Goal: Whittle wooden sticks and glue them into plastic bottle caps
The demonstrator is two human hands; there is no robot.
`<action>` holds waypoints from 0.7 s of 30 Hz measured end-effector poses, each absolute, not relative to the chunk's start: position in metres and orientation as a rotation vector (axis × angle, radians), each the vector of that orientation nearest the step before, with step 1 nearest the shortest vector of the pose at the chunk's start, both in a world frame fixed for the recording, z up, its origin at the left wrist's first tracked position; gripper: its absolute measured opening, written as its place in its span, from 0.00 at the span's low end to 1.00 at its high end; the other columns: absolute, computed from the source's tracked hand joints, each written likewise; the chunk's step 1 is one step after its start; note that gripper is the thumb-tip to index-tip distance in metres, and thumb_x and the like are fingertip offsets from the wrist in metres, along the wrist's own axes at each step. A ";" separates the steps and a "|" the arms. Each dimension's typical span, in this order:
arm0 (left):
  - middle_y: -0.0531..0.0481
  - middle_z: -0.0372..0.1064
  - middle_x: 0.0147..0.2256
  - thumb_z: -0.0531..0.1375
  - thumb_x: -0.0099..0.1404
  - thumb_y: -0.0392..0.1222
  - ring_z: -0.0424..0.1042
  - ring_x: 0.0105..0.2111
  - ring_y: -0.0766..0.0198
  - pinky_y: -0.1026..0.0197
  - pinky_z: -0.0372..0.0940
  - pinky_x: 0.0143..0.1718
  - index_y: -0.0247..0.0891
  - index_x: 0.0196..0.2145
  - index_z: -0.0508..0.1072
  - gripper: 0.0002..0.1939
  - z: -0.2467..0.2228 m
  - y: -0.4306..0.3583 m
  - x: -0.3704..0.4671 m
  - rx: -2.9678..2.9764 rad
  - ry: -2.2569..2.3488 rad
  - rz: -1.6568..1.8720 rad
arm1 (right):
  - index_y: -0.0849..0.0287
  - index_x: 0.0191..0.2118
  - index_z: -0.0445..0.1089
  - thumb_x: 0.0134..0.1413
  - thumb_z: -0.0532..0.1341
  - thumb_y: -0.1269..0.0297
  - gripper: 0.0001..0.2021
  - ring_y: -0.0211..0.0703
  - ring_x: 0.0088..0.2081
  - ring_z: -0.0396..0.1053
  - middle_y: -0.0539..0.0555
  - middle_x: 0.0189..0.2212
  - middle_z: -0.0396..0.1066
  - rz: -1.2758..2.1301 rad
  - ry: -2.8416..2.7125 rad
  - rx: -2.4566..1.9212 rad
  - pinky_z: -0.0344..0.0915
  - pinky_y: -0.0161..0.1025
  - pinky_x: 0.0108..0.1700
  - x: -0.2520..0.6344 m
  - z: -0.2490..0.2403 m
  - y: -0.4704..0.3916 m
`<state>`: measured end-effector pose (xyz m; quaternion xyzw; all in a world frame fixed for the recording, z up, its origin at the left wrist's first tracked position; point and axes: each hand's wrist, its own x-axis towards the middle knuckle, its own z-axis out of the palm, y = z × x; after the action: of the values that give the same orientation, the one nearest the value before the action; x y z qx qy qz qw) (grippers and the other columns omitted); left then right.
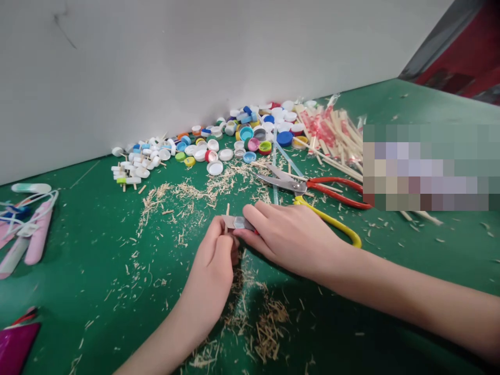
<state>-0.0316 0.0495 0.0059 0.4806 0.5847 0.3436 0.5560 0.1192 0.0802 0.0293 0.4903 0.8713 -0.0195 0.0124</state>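
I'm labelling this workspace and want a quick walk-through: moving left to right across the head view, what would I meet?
Magenta object → cluster of mostly white bottle caps with sticks → left hand → knife blade → right hand → pile of wooden sticks with red-and-clear wrappers.

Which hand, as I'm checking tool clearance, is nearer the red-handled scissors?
The right hand, just below the red-handled scissors in view; the left hand is farther, down and left.

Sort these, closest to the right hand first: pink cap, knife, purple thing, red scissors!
1. Knife: in the right hand's grip
2. Red scissors: just beyond it
3. Pink cap: farther back, slightly left
4. Purple thing: lower left corner
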 end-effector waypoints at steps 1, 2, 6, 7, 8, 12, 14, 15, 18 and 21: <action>0.56 0.51 0.26 0.46 0.68 0.43 0.52 0.26 0.69 0.67 0.57 0.28 0.41 0.33 0.60 0.07 0.006 0.050 -0.031 1.144 1.374 0.813 | 0.60 0.38 0.60 0.68 0.41 0.52 0.19 0.39 0.28 0.66 0.53 0.32 0.67 -0.068 2.723 1.530 0.38 0.37 0.24 0.120 0.029 0.081; 0.56 0.51 0.26 0.47 0.68 0.43 0.52 0.26 0.70 0.68 0.56 0.27 0.41 0.33 0.60 0.07 0.007 0.050 -0.031 1.153 1.369 0.814 | 0.60 0.38 0.60 0.68 0.42 0.52 0.19 0.39 0.28 0.66 0.53 0.32 0.67 -0.074 2.731 1.527 0.38 0.37 0.24 0.120 0.028 0.082; 0.57 0.56 0.26 0.53 0.65 0.51 0.56 0.26 0.71 0.70 0.57 0.26 0.40 0.35 0.61 0.11 0.009 0.050 -0.029 1.233 1.391 0.801 | 0.60 0.38 0.60 0.67 0.44 0.54 0.16 0.40 0.28 0.66 0.53 0.31 0.66 -0.067 2.727 1.504 0.38 0.37 0.24 0.122 0.028 0.083; 0.57 0.55 0.25 0.55 0.64 0.53 0.55 0.25 0.72 0.71 0.57 0.25 0.40 0.35 0.61 0.13 0.009 0.050 -0.028 1.264 1.409 0.794 | 0.59 0.38 0.60 0.67 0.46 0.56 0.14 0.40 0.29 0.66 0.53 0.31 0.66 -0.064 2.717 1.494 0.38 0.37 0.24 0.122 0.028 0.083; 0.58 0.54 0.24 0.57 0.62 0.54 0.54 0.24 0.72 0.71 0.56 0.24 0.40 0.34 0.61 0.15 0.010 0.049 -0.028 1.294 1.430 0.788 | 0.59 0.38 0.60 0.66 0.47 0.57 0.12 0.40 0.29 0.66 0.53 0.31 0.66 -0.059 2.707 1.485 0.39 0.37 0.24 0.121 0.028 0.083; 0.60 0.53 0.20 0.60 0.60 0.55 0.50 0.19 0.74 0.71 0.50 0.18 0.39 0.32 0.61 0.17 0.012 0.049 -0.030 1.329 1.515 0.777 | 0.59 0.39 0.60 0.65 0.47 0.63 0.08 0.42 0.30 0.66 0.55 0.31 0.66 0.032 2.670 1.488 0.38 0.38 0.24 0.119 0.031 0.080; 0.61 0.52 0.18 0.60 0.60 0.55 0.49 0.17 0.74 0.69 0.46 0.16 0.40 0.30 0.61 0.17 0.012 0.050 -0.030 1.308 1.527 0.776 | 0.60 0.38 0.60 0.64 0.47 0.65 0.08 0.43 0.30 0.66 0.56 0.31 0.66 0.063 2.636 1.520 0.38 0.38 0.23 0.117 0.032 0.078; 0.61 0.50 0.17 0.60 0.59 0.55 0.48 0.16 0.74 0.69 0.45 0.16 0.40 0.30 0.61 0.17 0.013 0.051 -0.030 1.292 1.526 0.776 | 0.60 0.38 0.60 0.64 0.47 0.65 0.08 0.43 0.30 0.66 0.56 0.31 0.65 0.066 2.618 1.536 0.38 0.38 0.23 0.116 0.033 0.077; 0.62 0.47 0.16 0.61 0.59 0.54 0.46 0.15 0.74 0.68 0.44 0.15 0.40 0.30 0.63 0.16 0.012 0.052 -0.029 1.227 1.497 0.770 | 0.60 0.37 0.61 0.63 0.48 0.64 0.08 0.41 0.28 0.65 0.56 0.29 0.64 0.081 2.597 1.585 0.37 0.38 0.22 0.114 0.031 0.074; 0.63 0.45 0.16 0.60 0.60 0.55 0.45 0.14 0.74 0.67 0.44 0.14 0.41 0.31 0.63 0.16 0.012 0.052 -0.027 1.164 1.482 0.745 | 0.60 0.35 0.61 0.61 0.49 0.66 0.06 0.39 0.24 0.62 0.54 0.26 0.63 0.171 2.642 1.636 0.36 0.39 0.22 0.114 0.023 0.073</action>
<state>-0.0272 0.0516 0.0116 0.4875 0.6205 0.3121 0.5292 0.1140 0.0729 0.0234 0.5256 0.8489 0.0548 0.0147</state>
